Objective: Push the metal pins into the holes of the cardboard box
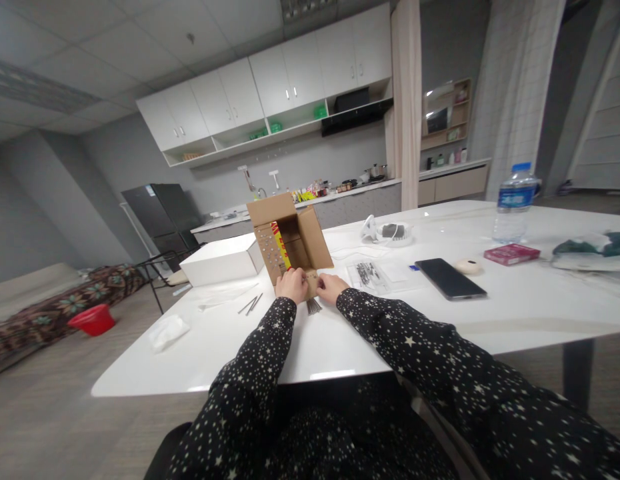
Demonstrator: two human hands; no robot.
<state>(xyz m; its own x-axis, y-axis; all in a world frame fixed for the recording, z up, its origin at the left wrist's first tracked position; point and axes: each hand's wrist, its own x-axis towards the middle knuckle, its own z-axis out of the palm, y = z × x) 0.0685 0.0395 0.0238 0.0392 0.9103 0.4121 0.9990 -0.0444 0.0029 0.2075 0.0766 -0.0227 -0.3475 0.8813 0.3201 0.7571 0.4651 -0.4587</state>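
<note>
a glossy white table [440, 320] with rounded corners carries everything. on it, near the front edge, stands a small brown cardboard box [290, 240], open toward the person with its flaps spread, rows of small dots on its left flap and a yellow and red strip showing inside. just left of it lies a flat white box [221, 261] with crisp edges. to the right sit a clear plastic water bottle [513, 200] with a blue cap and label, a dark slab of a phone [450, 278] lying flat, and a thin red packet [511, 253]. a clear bag [370, 273] of dark thin metal pieces lies just right of the cardboard box.

both arms wear black fabric speckled with white stars. the left hand [291, 285] and the right hand [331, 288] meet at the lower front flap of the cardboard box, fingers curled and pressed onto the cardboard, each grip pinching the flap edge. just beneath the hands a small bundle of thin grey nails [313, 306] lies on the table, and two loose ones [252, 304] lie to the left
</note>
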